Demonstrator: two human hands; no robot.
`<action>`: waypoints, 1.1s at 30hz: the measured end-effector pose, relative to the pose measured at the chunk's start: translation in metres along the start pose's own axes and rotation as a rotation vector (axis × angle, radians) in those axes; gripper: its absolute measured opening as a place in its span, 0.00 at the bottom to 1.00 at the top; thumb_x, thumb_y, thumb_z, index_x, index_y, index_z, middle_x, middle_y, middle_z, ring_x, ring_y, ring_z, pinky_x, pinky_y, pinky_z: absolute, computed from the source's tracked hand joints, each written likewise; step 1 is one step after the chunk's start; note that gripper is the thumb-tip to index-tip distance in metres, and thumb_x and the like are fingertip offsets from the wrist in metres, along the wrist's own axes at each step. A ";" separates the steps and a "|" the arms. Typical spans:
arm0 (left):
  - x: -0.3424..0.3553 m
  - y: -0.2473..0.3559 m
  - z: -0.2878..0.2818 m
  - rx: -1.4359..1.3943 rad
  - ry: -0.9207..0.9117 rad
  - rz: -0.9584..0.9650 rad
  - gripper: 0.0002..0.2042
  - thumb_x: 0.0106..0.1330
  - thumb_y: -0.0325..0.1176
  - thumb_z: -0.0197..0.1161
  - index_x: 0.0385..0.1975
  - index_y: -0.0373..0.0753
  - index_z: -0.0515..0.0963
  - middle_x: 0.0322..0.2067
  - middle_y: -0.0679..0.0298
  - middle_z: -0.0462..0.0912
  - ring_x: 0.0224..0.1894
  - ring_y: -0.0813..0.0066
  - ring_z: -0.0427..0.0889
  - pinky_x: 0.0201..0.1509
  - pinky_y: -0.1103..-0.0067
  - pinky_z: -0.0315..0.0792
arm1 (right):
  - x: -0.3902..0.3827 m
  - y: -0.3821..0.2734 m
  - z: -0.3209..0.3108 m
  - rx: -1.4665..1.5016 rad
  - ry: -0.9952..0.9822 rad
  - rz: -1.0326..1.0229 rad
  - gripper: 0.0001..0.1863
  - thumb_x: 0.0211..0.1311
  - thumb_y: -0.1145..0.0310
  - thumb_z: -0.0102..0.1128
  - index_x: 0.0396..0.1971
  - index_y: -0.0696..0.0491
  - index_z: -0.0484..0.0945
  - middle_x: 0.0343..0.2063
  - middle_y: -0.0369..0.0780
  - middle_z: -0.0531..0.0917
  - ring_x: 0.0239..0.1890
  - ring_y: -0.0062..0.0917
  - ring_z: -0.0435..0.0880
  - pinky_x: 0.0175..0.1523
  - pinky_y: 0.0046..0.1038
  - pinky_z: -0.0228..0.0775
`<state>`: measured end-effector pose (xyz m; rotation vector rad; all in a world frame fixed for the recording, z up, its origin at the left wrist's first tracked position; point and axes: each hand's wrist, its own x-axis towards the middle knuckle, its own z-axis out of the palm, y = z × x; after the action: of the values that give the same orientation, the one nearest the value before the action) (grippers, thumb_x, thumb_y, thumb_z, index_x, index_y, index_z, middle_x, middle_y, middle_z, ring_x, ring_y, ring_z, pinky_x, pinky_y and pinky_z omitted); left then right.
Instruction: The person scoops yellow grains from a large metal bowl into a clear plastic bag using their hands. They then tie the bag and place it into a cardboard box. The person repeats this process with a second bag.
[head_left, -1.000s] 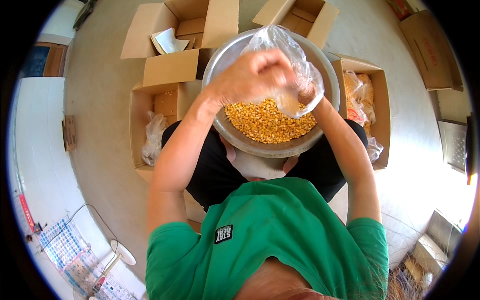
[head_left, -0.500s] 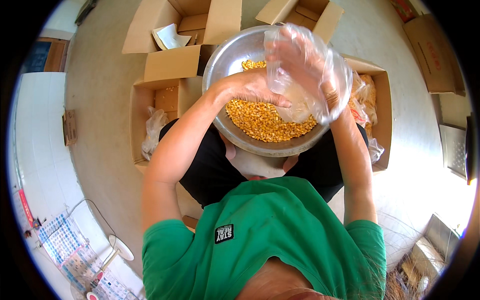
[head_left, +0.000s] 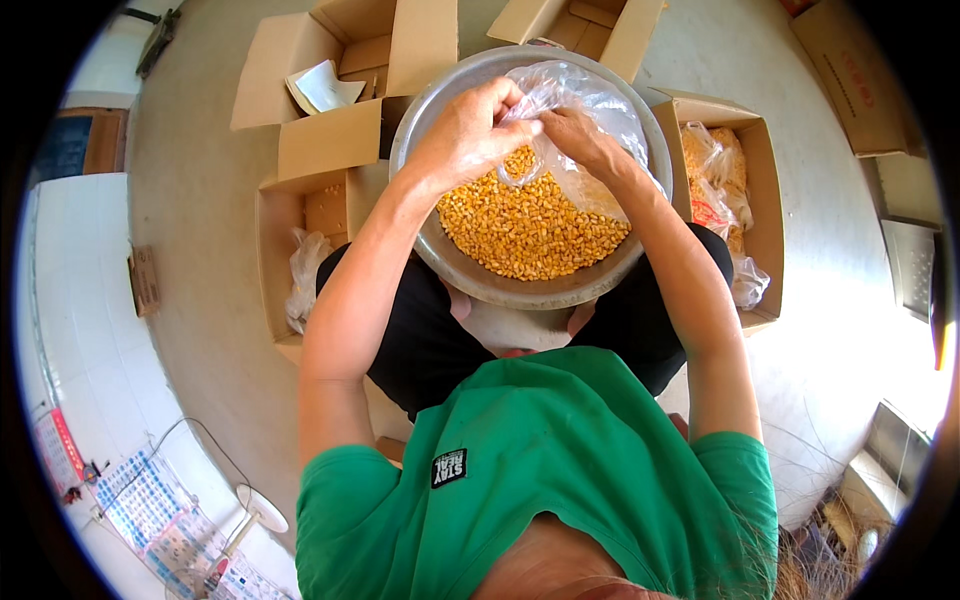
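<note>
A wide metal basin (head_left: 405, 150) rests at my knees, holding a heap of yellow corn kernels (head_left: 530, 235). Above the kernels hangs a clear plastic bag (head_left: 585, 85), spread toward the basin's far right side. My left hand (head_left: 475, 125) pinches the bag's edge between thumb and fingers. Close beside it, my right hand (head_left: 580, 135) is closed on the same bag, with its fingertips partly hidden in the film. The two hands nearly touch. Part of the bag droops onto the corn at the right.
An open cardboard box (head_left: 765, 220) at the right holds bagged orange-yellow stuff. Another box (head_left: 265, 235) at the left has crumpled plastic (head_left: 307, 275). Beyond the basin stand two more open boxes, one with a paper booklet (head_left: 328, 87) on it. A fan (head_left: 262, 508) stands lower left.
My right hand has come out of the bag and now grips it from outside. My left hand has risen from the corn to pinch the bag. Both hands have drawn together.
</note>
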<state>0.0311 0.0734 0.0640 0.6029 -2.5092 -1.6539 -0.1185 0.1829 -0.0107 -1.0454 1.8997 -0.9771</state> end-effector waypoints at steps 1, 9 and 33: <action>0.002 -0.004 0.001 0.009 -0.049 -0.059 0.12 0.67 0.37 0.60 0.41 0.34 0.73 0.30 0.67 0.77 0.33 0.81 0.76 0.40 0.82 0.73 | 0.001 0.004 0.004 -0.015 0.003 0.017 0.23 0.65 0.55 0.46 0.48 0.57 0.77 0.41 0.44 0.82 0.44 0.29 0.80 0.47 0.30 0.70; 0.005 -0.028 -0.029 -0.320 0.148 -0.206 0.08 0.68 0.37 0.59 0.31 0.41 0.74 0.21 0.74 0.71 0.19 0.88 0.66 0.23 0.85 0.67 | 0.003 0.026 0.003 -0.194 0.046 -0.122 0.17 0.60 0.57 0.51 0.41 0.52 0.80 0.35 0.46 0.84 0.40 0.40 0.82 0.47 0.35 0.71; 0.010 -0.052 -0.030 -0.523 0.205 -0.355 0.18 0.72 0.45 0.47 0.30 0.36 0.72 0.16 0.70 0.68 0.14 0.83 0.62 0.22 0.79 0.66 | -0.059 0.047 0.109 -0.624 -0.261 -0.742 0.13 0.52 0.66 0.61 0.38 0.53 0.74 0.39 0.44 0.74 0.46 0.38 0.75 0.49 0.37 0.67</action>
<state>0.0444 0.0258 0.0282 1.1180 -1.7907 -2.1193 -0.0165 0.2249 -0.0847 -2.2269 1.6338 -0.5540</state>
